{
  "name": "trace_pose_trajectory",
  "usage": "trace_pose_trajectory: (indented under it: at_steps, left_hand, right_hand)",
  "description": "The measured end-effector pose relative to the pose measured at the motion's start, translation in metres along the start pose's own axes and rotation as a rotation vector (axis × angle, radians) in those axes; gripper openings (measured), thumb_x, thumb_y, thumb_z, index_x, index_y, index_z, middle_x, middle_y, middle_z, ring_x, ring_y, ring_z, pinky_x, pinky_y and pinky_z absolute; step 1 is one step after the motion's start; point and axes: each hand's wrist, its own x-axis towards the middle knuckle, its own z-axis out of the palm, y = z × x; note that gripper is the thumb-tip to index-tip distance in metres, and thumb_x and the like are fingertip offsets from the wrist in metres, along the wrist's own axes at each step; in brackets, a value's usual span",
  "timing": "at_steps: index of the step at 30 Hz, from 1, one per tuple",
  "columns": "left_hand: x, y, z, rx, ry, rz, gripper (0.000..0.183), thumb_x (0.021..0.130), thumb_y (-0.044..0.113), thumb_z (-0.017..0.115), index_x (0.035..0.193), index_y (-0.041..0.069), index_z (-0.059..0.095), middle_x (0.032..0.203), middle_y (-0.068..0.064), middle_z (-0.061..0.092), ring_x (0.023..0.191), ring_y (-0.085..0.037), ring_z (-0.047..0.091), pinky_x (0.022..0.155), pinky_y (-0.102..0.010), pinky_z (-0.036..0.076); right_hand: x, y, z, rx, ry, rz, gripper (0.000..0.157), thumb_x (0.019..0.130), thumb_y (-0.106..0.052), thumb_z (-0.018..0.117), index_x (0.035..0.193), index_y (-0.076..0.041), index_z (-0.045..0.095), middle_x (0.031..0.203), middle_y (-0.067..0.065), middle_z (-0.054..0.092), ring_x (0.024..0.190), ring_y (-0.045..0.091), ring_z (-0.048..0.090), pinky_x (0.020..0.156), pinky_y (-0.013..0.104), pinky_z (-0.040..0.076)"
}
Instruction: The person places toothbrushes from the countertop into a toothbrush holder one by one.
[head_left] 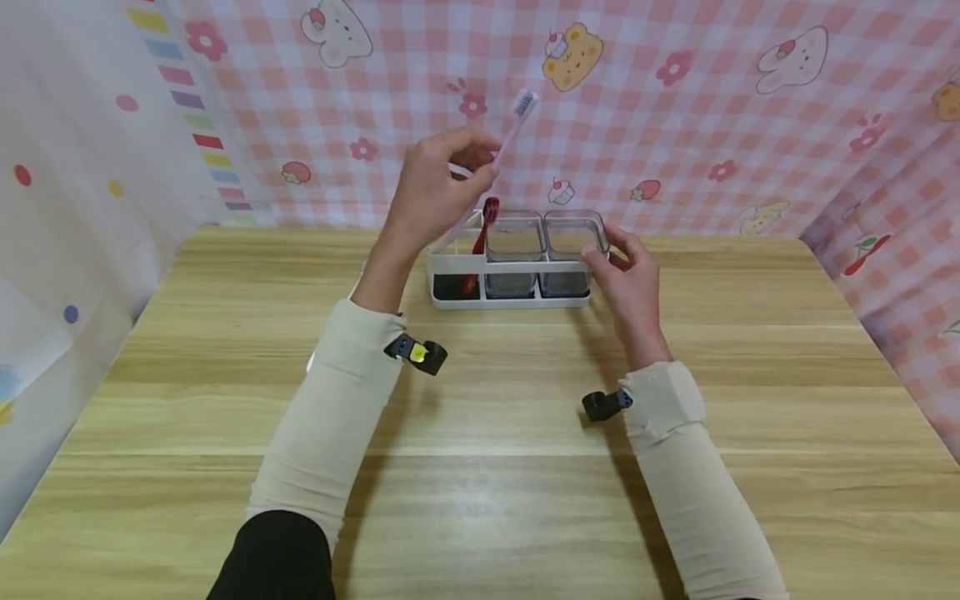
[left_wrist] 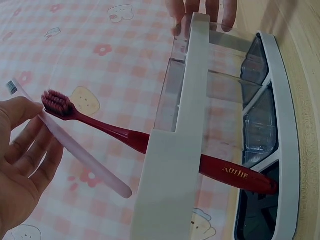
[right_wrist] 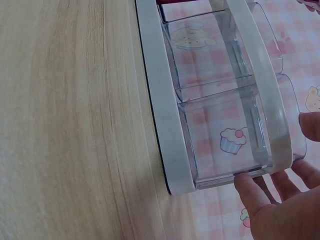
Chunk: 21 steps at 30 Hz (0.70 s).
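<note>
My left hand [head_left: 442, 187] pinches a pale pink toothbrush [left_wrist: 85, 155] by its upper handle, bristle head up. The handle's lower end hangs near the upper bar at the left end of a white toothbrush holder [head_left: 457, 265]. A dark red toothbrush [left_wrist: 117, 131] leans in that left section, its foot at the dark base. Two clear cups [right_wrist: 225, 130] sit side by side in the middle and right sections. At the holder's right end, my right hand [head_left: 630, 279] grips the corner, thumb at the clear cup's rim and fingers on the end side.
The holder stands near the back edge of a wood-grain table [head_left: 480, 483]. Close behind hangs a pink checked cloth [head_left: 420, 92] with cartoon prints. A white dotted curtain [head_left: 67, 208] is at the left.
</note>
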Motion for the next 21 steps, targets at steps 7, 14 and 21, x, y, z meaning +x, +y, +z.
trace_pose_trajectory:
  at_steps: [7,14,21]
  left_hand:
    - [0.0001,-0.001,0.0021,-0.023,-0.001,0.001,0.019,0.096,0.005,0.067,0.114,-0.002,0.071,0.096,-0.012,0.072,0.085,-0.017,0.067,0.083,-0.028,0.058]
    - [0.0002,-0.0026,0.0028,-0.063,0.007,0.0,0.018,0.096,0.004,0.068,0.112,-0.002,0.071,0.094,-0.012,0.072,0.083,-0.018,0.067,0.082,-0.027,0.057]
    - [-0.0009,-0.005,0.0029,-0.078,0.014,-0.006,0.018,0.096,0.005,0.068,0.112,-0.003,0.071,0.095,-0.013,0.072,0.083,-0.018,0.066,0.081,-0.027,0.057]
  right_hand:
    - [-0.0001,0.0007,0.0002,0.003,0.002,-0.011,0.05,0.098,-0.022,0.069,0.145,-0.013,0.056,0.145,0.007,0.051,0.125,0.027,0.049,0.1,0.037,0.051]
    - [0.0,0.0008,0.0004,0.004,0.002,-0.008,0.05,0.098,-0.022,0.068,0.145,-0.012,0.056,0.145,0.007,0.051,0.126,0.027,0.049,0.101,0.037,0.051]
    - [-0.0001,0.0002,-0.0001,0.005,0.003,0.002,0.05,0.098,-0.022,0.069,0.146,-0.013,0.056,0.146,0.007,0.051,0.127,0.027,0.049,0.102,0.038,0.051]
